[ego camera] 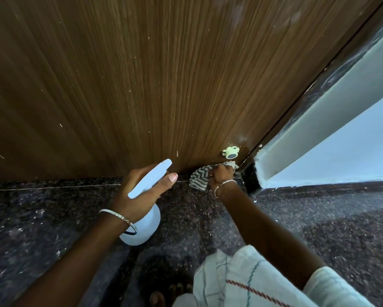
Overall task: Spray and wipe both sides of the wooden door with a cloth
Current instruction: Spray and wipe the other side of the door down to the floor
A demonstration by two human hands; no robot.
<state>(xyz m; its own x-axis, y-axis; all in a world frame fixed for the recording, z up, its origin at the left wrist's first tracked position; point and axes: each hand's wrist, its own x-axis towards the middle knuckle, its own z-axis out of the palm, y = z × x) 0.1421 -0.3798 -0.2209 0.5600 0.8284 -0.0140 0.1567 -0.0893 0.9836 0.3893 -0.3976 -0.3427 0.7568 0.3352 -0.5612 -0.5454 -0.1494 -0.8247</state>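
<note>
Wooden door [141, 74] above speckled floor [319, 218]

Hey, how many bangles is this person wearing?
2: left bangle on the wrist holding the spray bottle; right bangle on the wrist holding the cloth. None looks hidden.

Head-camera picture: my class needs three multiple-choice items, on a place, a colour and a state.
1. Where is the grey-and-white striped cloth?
A low on the brown wooden door, under the pale round door stopper
B at the door's top
C draped over the bottle

2. What colour is the plastic spray bottle?
A red
B white
C black

3. What is the left hand doing?
A lying flat on the door
B hanging empty
C gripping the spray bottle

Answers:
1 A, the right hand holds it there.
2 B, body and nozzle are white.
3 C, it curls round the bottle's neck.
</note>
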